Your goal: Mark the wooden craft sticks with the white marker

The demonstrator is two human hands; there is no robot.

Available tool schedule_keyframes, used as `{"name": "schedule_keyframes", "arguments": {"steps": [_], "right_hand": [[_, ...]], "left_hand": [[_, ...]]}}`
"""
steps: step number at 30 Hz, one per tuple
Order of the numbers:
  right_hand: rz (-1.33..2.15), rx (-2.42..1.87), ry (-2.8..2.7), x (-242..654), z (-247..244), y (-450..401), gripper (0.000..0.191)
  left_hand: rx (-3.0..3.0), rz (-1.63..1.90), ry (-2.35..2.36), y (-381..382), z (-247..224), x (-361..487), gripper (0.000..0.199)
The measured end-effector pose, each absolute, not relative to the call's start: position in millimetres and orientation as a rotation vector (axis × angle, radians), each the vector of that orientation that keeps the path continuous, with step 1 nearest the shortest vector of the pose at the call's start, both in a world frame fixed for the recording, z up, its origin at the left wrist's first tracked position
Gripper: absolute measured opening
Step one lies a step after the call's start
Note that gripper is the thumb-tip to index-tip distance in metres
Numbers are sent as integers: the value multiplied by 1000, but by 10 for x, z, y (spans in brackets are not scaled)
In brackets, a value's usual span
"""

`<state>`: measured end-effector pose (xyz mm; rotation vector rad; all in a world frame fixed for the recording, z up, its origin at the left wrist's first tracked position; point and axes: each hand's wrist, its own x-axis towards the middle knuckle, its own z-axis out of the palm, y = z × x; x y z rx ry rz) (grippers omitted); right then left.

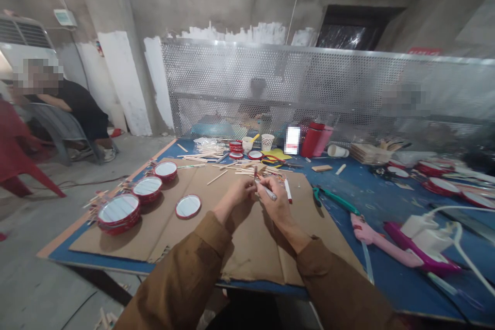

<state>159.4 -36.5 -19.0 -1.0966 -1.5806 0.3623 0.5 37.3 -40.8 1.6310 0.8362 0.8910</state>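
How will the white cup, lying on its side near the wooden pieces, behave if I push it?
The white cup would probably roll, because its rounded side rests on the blue table. The wooden pieces beside it may stop it on that side. It looks like paper, so it is likely light and easy to dent.

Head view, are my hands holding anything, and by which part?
The right hand grips a pale, pen-like tool forward of its near end, which sticks out. A small brownish stick pokes up by the left hand; its hold is hidden.
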Motion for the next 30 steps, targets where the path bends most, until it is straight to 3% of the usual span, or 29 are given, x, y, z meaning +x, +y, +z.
{"name": "schedule_keyframes", "arguments": {"steps": [14,30], "right_hand": [[374,-1131,-1558,1586,-173,-382,27],[353,-1164,-1572,1649,-242,-339,25]], "left_hand": [[1630,942,826,409,-457,-1,27],[1579,942,796,381,-424,21,20]]}}
